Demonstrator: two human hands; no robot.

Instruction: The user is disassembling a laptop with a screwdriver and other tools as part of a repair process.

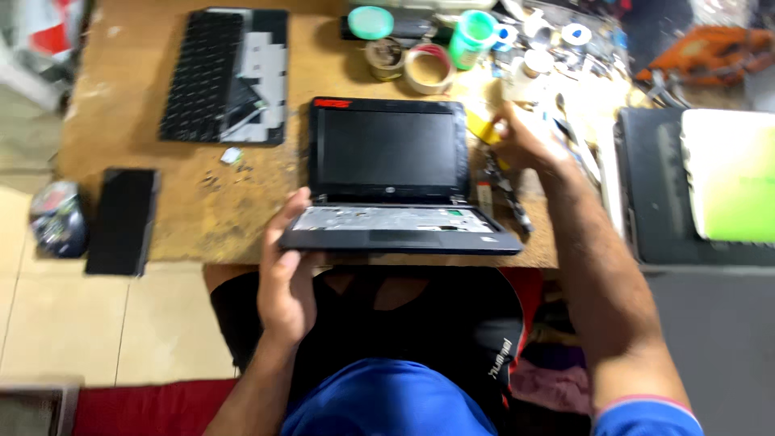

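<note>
Small open laptop (387, 173) with keyboard removed, at counter (194, 210) front edge, gripped at its near left corner by left hand (284, 274). Right hand (521, 141) just beyond its right side, fingers closed on a yellow tool (483, 129), blurred. Detached keyboard (222, 77) well beyond left hand; tape rolls (412, 63) past the screen.

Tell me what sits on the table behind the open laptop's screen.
Behind the laptop on the wooden table lie two tape rolls, a green cup and a teal lid. The right hand reaches beside them. Anything directly behind the screen is covered.
</note>
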